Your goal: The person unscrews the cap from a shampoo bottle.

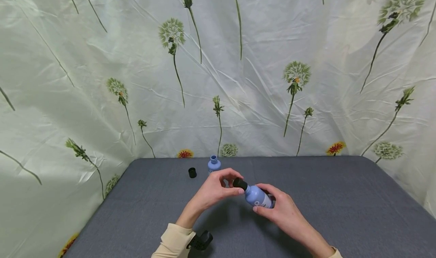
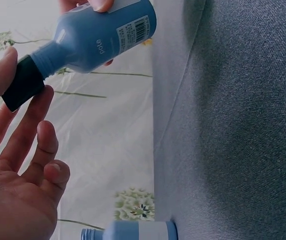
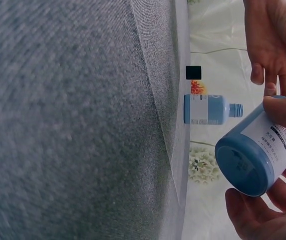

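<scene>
My right hand (image 1: 284, 210) grips a small blue bottle (image 1: 256, 196) with a white label, tilted above the table, its neck toward my left hand. A black cap (image 2: 24, 83) sits at the mouth of that bottle, and the thumb and fingers of my left hand (image 1: 218, 188) pinch it. Part of the threaded neck shows below the cap in the left wrist view. The bottle's base (image 3: 244, 167) faces the right wrist camera. Behind my left hand a second blue bottle (image 1: 214, 164) stands upright with its mouth uncovered.
A loose black cap (image 1: 192, 172) lies on the grey cloth-covered table (image 1: 340, 205), left of the standing bottle. A pale curtain (image 1: 259, 99) printed with dandelions hangs along the table's back edge. A black band (image 1: 201, 241) is worn on my left wrist.
</scene>
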### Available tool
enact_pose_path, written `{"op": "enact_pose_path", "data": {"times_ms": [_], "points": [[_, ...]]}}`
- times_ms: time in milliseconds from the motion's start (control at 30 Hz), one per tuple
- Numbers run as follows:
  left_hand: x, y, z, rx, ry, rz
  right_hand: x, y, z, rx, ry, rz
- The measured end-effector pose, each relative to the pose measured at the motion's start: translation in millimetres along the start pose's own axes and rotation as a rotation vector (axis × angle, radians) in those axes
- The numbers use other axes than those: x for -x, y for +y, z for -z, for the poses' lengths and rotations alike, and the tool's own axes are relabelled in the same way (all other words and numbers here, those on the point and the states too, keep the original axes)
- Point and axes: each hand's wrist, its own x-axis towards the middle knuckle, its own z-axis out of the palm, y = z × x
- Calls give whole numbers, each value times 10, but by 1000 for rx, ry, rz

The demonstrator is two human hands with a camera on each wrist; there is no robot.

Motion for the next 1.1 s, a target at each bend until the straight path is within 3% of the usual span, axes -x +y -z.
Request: {"op": "enact_pose_path", "data": {"times_ms": [233,467,567,867,1100], "points": [[6,52,21,-1,-11,5,-19,20,5,0,-5,1],[86,335,63,19,-16,-4,-13,41,3,-11,10,28],[98,356,66,24,-12,-7,-11,46,5,-22,11,36],[83,310,52,62,-11,6,-19,36,12,0,17,12],[12,48,16,132,-11,48,-15,32,18,31,35,29]]}}
